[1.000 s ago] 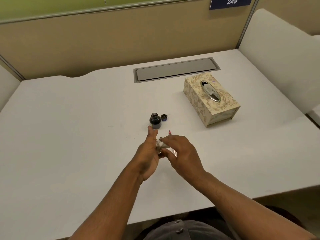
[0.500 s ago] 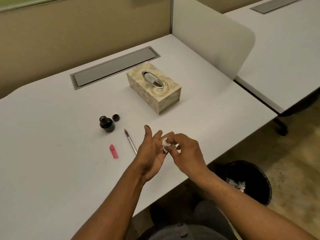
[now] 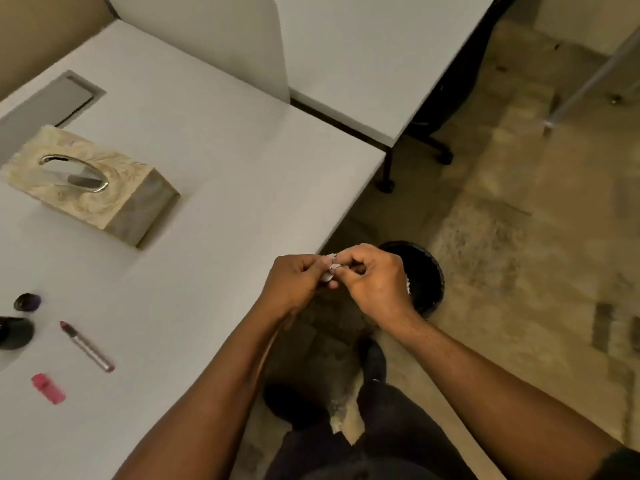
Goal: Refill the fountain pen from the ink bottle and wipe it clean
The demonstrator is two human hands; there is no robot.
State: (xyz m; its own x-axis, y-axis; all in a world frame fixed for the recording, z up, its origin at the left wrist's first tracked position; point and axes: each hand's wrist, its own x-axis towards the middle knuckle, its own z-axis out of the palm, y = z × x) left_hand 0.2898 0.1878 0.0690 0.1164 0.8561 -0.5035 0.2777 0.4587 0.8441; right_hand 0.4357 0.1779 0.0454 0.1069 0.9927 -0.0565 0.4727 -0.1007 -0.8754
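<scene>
Both bare forearms reached forward and met just past the desk's (image 3: 242, 161) near edge. The left hand (image 3: 294, 282) was curled, knuckles up, its fingertips pinching a small crumpled tissue (image 3: 330, 270). The right hand (image 3: 374, 282) faced it, fingers bent, thumb and forefinger nipping the same wad. The two hands touched at the fingertips.

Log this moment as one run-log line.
phase: discarding wipe | both hands pinch crumpled tissue beside bin | pen, cap on desk
</scene>
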